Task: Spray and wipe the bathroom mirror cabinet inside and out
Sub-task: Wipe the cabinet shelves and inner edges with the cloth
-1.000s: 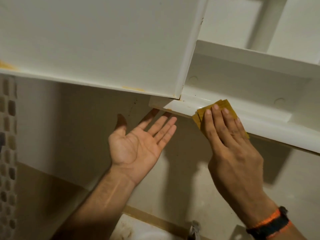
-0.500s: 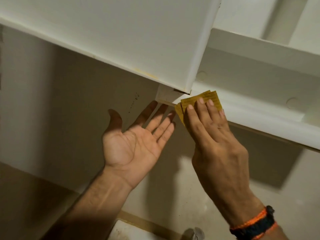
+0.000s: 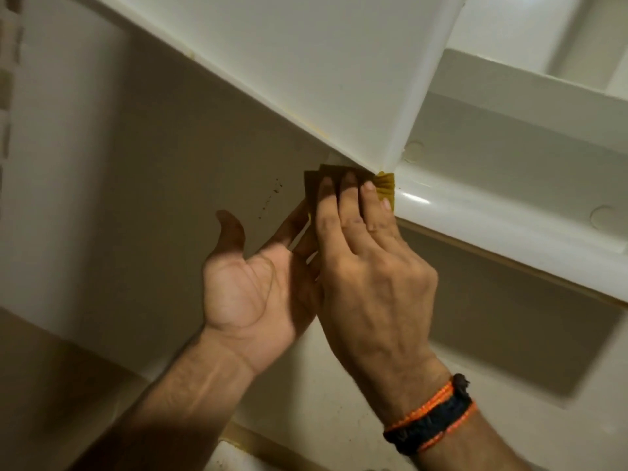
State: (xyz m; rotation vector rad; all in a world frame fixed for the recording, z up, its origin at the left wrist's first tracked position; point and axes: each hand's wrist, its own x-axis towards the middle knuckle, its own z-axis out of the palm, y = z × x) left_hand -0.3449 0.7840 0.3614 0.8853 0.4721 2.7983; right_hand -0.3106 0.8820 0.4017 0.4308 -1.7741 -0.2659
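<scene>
The white mirror cabinet (image 3: 509, 212) hangs above me with its door (image 3: 306, 62) swung open to the left. A folded yellow cloth (image 3: 385, 190) lies against the cabinet's bottom left corner, just under the door's hinge edge. My right hand (image 3: 367, 277) presses the cloth there with flat fingers, partly past the corner and in shadow. My left hand (image 3: 251, 294) is cupped palm up right beside and below it, fingers apart and holding nothing, its fingertips hidden behind the right hand.
An inner shelf (image 3: 530, 107) crosses the cabinet above the bottom ledge. The beige tiled wall (image 3: 153, 198) lies behind the hands, with mosaic tiles (image 3: 8, 79) at the far left. A white sink rim (image 3: 234, 460) shows at the bottom edge.
My right hand has slid the cloth left along the cabinet's bottom edge to the corner under the door. My left hand stayed cupped below, and the two hands now overlap.
</scene>
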